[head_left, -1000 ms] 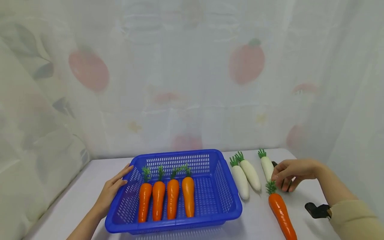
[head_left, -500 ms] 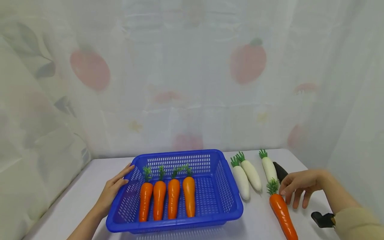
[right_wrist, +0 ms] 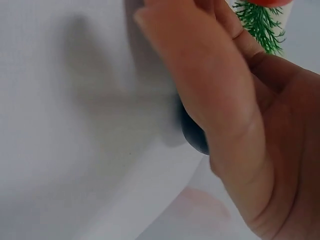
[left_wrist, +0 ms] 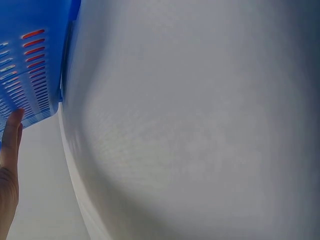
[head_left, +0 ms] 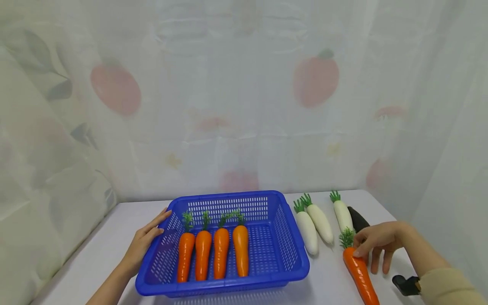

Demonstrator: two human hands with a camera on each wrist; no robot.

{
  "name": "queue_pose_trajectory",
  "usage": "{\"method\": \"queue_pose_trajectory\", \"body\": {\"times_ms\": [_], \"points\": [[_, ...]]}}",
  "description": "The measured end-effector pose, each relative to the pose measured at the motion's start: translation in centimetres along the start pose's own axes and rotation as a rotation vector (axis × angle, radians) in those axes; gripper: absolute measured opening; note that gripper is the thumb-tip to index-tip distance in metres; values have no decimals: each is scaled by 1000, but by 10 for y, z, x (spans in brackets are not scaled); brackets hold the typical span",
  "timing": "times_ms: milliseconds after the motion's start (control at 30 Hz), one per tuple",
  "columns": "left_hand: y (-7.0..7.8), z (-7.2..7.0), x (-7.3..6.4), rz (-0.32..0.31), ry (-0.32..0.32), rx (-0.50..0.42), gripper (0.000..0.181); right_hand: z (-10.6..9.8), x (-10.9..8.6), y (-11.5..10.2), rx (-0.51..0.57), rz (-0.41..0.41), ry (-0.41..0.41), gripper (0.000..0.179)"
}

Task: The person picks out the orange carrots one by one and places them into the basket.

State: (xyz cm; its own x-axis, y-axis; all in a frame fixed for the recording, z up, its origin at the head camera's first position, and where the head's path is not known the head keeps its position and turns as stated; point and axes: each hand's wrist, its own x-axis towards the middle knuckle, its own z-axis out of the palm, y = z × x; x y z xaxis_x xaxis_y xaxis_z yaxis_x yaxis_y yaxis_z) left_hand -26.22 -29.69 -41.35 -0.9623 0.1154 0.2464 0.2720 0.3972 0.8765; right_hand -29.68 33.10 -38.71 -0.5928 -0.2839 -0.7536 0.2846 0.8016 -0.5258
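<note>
A blue plastic basket [head_left: 225,283] holds several orange carrots [head_left: 203,254] with green tops, lying side by side. My left hand [head_left: 142,248] rests against the basket's left rim, its fingers fairly straight; the left wrist view shows a fingertip touching the slotted side wall. On the right, another carrot [head_left: 359,273] lies on the table. My right hand [head_left: 381,243] is over its upper end, thumb and forefinger at the carrot just below the leaves, the other fingers hanging loosely. In the right wrist view the hand's fingers [right_wrist: 215,75] hide most of what lies beyond.
Two white radishes [head_left: 308,233] lie beside the basket's right side. A third radish [head_left: 343,216] and a dark, eggplant-like vegetable [head_left: 357,218] lie behind the right hand. A patterned curtain [head_left: 244,106] stands behind the white table [head_left: 91,254].
My right hand has come down from beside the third radish and dark vegetable to the upper end of the loose carrot. The left hand stays at the basket rim.
</note>
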Motion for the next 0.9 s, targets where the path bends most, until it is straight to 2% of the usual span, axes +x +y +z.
{"method": "queue_pose_trajectory", "body": {"times_ms": [433, 667, 900], "points": [[1, 0, -1, -8, -5, -1, 48, 5, 5, -1, -56, 18, 58, 42], [1, 0, 0, -7, -9, -3, 48, 10, 5, -2, -62, 5, 105, 42], [1, 0, 0, -29, -7, 21, 48, 13, 5, -5, -50, -19, 116, 37]]}}
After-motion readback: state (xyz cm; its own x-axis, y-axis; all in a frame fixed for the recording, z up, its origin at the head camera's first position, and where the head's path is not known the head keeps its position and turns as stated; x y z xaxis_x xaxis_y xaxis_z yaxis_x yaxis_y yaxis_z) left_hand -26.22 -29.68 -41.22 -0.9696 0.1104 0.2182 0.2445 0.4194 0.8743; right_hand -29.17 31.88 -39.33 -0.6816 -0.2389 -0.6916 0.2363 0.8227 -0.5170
